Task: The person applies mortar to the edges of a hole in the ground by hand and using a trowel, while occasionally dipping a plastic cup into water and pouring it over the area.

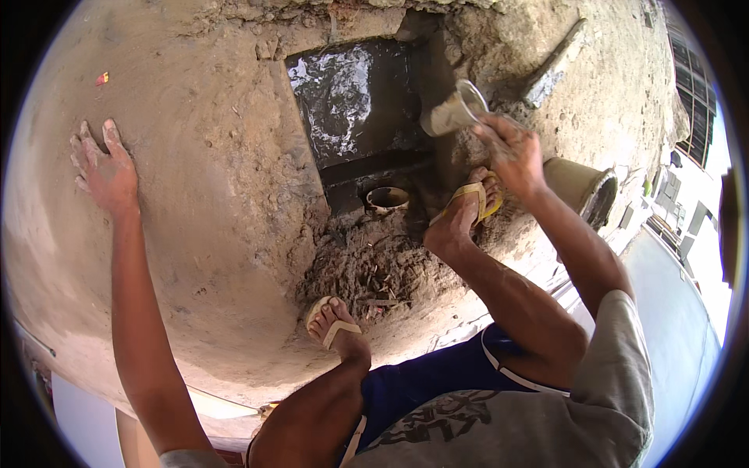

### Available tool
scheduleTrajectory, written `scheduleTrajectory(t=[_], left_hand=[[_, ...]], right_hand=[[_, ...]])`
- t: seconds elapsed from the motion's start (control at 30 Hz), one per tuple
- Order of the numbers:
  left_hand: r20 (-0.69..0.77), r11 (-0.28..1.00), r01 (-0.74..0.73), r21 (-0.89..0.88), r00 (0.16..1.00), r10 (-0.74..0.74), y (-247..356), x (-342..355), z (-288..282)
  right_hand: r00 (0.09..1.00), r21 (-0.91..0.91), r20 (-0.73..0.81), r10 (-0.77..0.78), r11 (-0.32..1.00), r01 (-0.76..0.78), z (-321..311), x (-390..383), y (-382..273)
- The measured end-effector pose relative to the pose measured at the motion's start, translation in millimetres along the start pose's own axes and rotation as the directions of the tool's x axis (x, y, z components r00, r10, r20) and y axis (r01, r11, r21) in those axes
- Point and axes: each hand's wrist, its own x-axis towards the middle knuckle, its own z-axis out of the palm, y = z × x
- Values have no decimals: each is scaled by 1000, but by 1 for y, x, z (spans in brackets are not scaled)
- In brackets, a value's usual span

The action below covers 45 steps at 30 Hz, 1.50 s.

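Note:
My left hand [106,167] rests on the smeared grey-brown cement ground [203,195] at the left, fingers spread. My right hand [507,152] grips a small clear cup [455,109], tilted, with greyish muddy stuff on or in it, over the right edge of a square dark pit [355,101]. The pit has a wet, shiny bottom, and a round pipe opening [388,199] shows at its near end. My sandalled right foot [456,218] is at the pit's near right corner; my left foot [335,324] stands lower down, beside wet rubble [367,273].
A dirty cylindrical bucket [585,187] lies behind my right forearm. A long flat scrap [554,62] lies on rough rubble at upper right. A small red and yellow scrap [102,78] lies at upper left. A pale blue surface [679,312] and dark grilles [690,101] show at the right rim.

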Motion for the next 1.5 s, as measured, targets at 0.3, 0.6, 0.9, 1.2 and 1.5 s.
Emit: scheduleTrajectory(t=[0.3,0.6,0.9,1.2,1.5], left_hand=[[-65,1000,-22,-2,998,22,-10,6,23],[-29,999,-18,-41,999,17,-16,5,34],[-47,997,-36,72,998,40,-45,10,46],[-64,998,-59,1,996,59,-22,9,18],[26,999,-38,-33,999,39,0,7,4]], right_hand=[[920,316,-353,170,947,-54,-175,-166,96],[734,943,-37,678,267,-199,-193,-206,197],[818,990,96,567,29,-136,-198,-216,244],[994,197,-60,87,978,-74,-162,-101,50],[843,-309,517,-146,887,343,192,83,59]])
